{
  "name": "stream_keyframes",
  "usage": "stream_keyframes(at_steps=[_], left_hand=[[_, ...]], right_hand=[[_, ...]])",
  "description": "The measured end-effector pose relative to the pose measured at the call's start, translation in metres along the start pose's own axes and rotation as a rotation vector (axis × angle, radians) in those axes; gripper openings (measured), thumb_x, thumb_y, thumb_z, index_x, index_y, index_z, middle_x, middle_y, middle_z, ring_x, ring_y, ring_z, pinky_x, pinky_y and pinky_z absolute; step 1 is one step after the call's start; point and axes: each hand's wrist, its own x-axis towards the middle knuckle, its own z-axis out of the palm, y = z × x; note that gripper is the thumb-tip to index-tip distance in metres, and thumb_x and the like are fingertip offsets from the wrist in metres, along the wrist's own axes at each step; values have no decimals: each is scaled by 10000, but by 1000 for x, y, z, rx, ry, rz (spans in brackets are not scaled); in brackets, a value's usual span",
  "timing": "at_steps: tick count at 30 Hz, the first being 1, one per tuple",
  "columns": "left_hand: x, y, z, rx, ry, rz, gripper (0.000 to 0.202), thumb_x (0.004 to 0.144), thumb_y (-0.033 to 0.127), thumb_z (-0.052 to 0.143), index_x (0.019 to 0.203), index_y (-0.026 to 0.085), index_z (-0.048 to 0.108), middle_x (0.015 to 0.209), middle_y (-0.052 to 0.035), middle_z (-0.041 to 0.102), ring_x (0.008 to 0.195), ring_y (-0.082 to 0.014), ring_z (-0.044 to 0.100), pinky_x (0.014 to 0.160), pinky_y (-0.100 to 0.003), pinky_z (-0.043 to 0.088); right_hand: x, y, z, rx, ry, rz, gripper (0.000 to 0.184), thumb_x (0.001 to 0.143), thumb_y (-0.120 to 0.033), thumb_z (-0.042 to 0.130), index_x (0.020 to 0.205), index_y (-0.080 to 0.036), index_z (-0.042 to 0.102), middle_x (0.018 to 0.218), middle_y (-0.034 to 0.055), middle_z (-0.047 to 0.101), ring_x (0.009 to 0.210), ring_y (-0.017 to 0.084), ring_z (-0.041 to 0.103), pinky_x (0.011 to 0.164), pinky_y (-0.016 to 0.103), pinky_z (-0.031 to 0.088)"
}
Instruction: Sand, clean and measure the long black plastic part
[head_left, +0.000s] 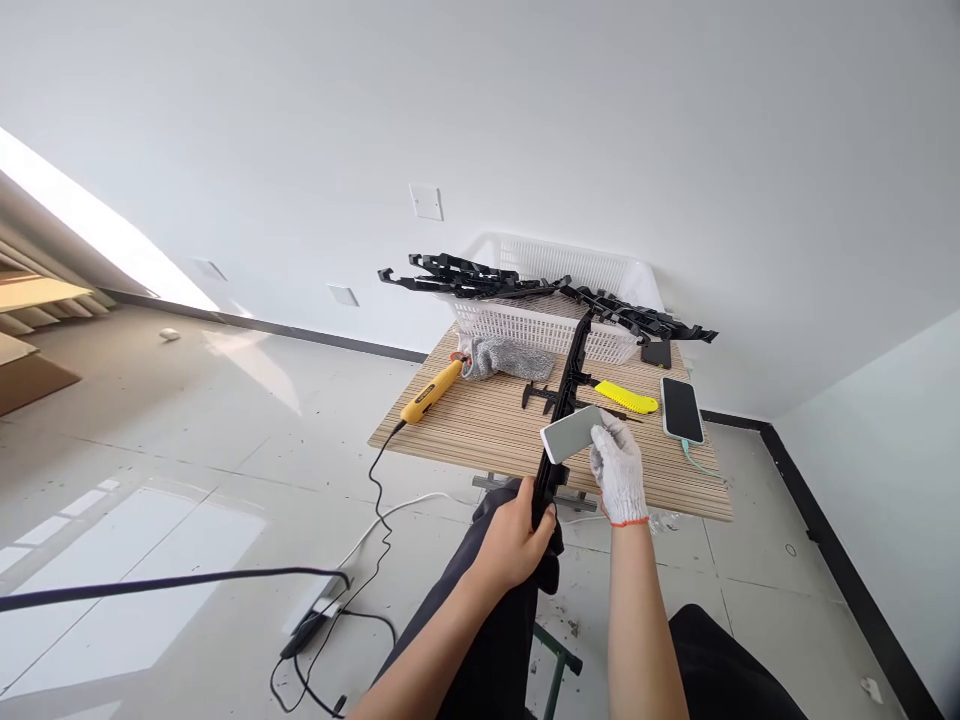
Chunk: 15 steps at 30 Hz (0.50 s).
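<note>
While the long black plastic strip (576, 365) lay across the table (480, 430), its far end up against the white basket (525, 325), the bare left hand (517, 540) clenched its near end past the table's edge, seemingly to steady it. The gloved right hand (619, 470) gripped a grey block (574, 433) held against the strip's middle. A yellow scraper (626, 398) and a phone (681, 408) lay just beside it.

Makeshift workshop, bare room, small worktable (480, 425), corded tool (431, 392), parts basket (525, 325)

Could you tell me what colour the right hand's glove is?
White, with an orange edge at the cuff; the head view shows the glove best.
</note>
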Motion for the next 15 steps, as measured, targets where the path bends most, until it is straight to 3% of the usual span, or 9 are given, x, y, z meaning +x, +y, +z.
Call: stream_keyframes(at_steps=[5, 9, 13, 15], left_hand=[[2, 0, -1, 3, -13, 22, 133, 929, 324, 491, 1014, 224, 472, 744, -29, 680, 706, -237, 703, 623, -280, 455], [2, 1, 2, 0, -6, 28, 133, 928, 325, 499, 1005, 219, 475, 737, -31, 676, 691, -237, 698, 609, -279, 446], [1, 3, 3, 18, -27, 45, 147, 934, 315, 490, 1039, 214, 476, 727, -24, 671, 693, -236, 697, 615, -277, 435], [1, 3, 3, 32, -40, 43, 145, 938, 311, 478, 1044, 213, 466, 723, -21, 669, 699, -237, 698, 619, -278, 432]], right_hand=[[-1, 1, 1, 57, 163, -99, 430, 773, -410, 749, 1157, -239, 659, 721, -54, 601, 449, 32, 403, 377, 168, 285], [-3, 1, 1, -27, 53, -72, 441, 758, -405, 775, 1149, -229, 672, 755, -40, 615, 474, 34, 414, 393, 170, 302], [-2, -1, -1, 32, 165, -69, 474, 755, -429, 765, 1164, -222, 646, 632, -66, 553, 450, 50, 402, 380, 170, 274], [-2, -2, -1, 16, 137, -75, 457, 764, -433, 758, 1151, -213, 653, 614, -66, 546, 450, 53, 408, 384, 172, 284]])
